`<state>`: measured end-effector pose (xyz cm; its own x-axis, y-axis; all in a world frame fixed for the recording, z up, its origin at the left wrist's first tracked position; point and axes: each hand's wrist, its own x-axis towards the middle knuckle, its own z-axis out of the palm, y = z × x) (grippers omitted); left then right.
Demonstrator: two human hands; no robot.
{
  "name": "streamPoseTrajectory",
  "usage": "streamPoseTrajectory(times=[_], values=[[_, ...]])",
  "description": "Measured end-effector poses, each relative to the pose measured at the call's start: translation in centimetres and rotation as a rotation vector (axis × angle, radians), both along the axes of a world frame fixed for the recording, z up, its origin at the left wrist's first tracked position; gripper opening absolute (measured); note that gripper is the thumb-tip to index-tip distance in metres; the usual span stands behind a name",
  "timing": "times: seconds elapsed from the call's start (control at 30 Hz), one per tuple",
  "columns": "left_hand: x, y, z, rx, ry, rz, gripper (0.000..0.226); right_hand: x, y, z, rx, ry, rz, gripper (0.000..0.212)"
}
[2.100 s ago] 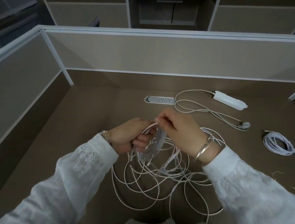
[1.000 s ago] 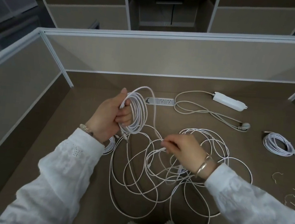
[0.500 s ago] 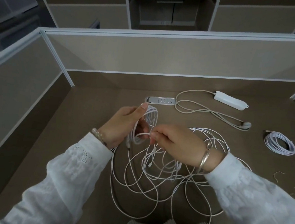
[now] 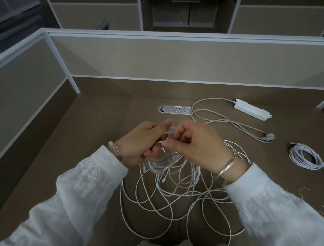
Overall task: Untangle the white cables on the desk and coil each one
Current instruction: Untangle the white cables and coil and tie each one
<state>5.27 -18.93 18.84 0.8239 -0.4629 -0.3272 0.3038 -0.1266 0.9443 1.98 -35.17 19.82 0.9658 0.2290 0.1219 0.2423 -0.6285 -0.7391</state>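
Head view. I am seeing the left hand (image 4: 139,143) gripping a partly wound coil (image 4: 161,162) of white cable, fingers curled round the bundle, raised above the desk (image 4: 102,121). The right hand (image 4: 196,145) is pinching a strand at the coil's upper edge between thumb and fingertips. Below both hands, the loose tangled cables (image 4: 170,202) are lying spread in overlapping loops on the desk, trailing toward the near edge. A finished coil (image 4: 306,157) is sitting well apart at the right. A power strip (image 4: 252,112) with its cord is lying beyond, near the desk socket (image 4: 175,110).
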Motion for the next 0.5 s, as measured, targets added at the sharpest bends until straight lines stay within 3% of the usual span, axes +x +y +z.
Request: streamPoseTrajectory(times=[0.1,0.23,0.5], values=[[0.5,1.0,1.0,-0.212,0.202,-0.018,0.042,0.3,-1.5,-1.2,0.269,0.225,0.139,0.021],[1.6,2.6,2.3,-0.346,0.29,0.054,0.039,0.4,-3.5,-3.5,0.383,0.274,0.135,0.004],[1.1,2.1,2.1,-0.117,0.148,0.168,0.045,0.1,-3.6,-3.2,0.073,-0.094,-0.029,0.01]])
